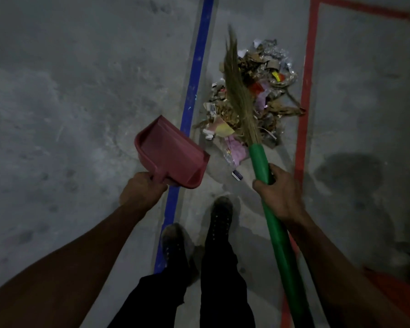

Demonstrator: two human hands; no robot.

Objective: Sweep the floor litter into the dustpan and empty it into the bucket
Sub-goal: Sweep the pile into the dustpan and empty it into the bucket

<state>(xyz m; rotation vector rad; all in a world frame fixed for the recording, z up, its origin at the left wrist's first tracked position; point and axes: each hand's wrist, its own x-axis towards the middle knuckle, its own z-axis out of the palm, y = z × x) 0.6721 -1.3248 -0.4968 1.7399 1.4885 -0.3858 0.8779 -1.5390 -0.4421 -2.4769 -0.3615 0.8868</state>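
Note:
A pile of litter [268,91], paper scraps, cardboard and plastic wrap, lies on the grey floor between a blue line and a red line. My left hand [141,189] grips the handle of a red dustpan [173,150], held in the air left of the pile with its mouth pointing up and left. My right hand [278,192] grips the green handle of a grass broom [238,91]. The broom's straw head lies over the pile, pointing away from me. No bucket is in view.
A blue tape line [194,84] runs along the floor left of the litter, a red tape line [305,91] to its right. My two dark shoes [219,216] stand just behind the pile. An orange object [393,294] sits at the lower right edge.

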